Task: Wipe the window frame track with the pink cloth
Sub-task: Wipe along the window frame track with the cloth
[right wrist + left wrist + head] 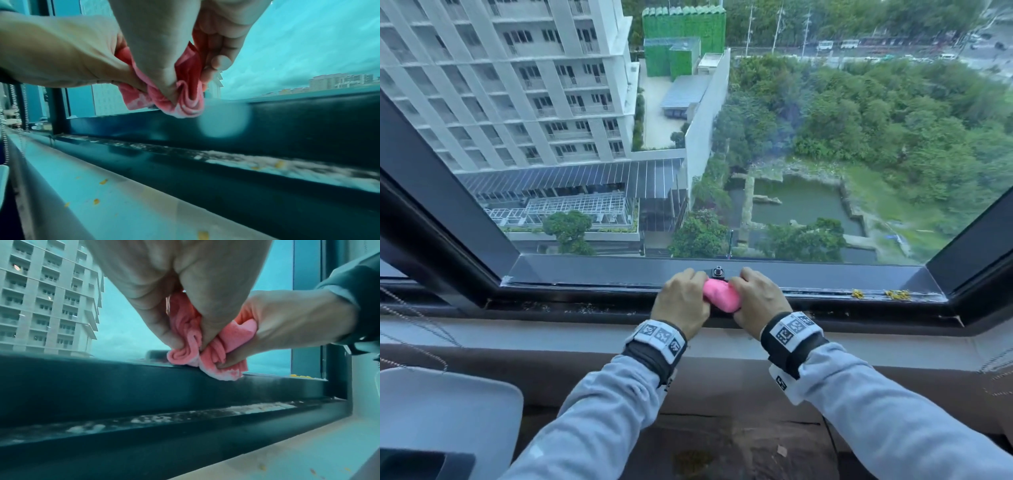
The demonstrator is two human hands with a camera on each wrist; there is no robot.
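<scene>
A bunched pink cloth (722, 297) sits between both hands at the middle of the dark window frame track (585, 284). My left hand (681, 301) grips its left part and my right hand (758, 299) grips its right part. In the left wrist view the left hand (185, 305) pinches folds of the pink cloth (185, 353), whose lower edge touches the top of the frame rail (102, 378); the right hand (298, 321) holds the other end. In the right wrist view the right hand (164, 56) pinches the cloth (185, 104) just above the rail.
Yellow crumbs (893, 294) lie on the track at the right. White dust fills the lower channel (144, 418). A small metal stud (719, 271) stands on the frame behind the cloth. A bead chain (410, 329) hangs at the left, near a white object (448, 411).
</scene>
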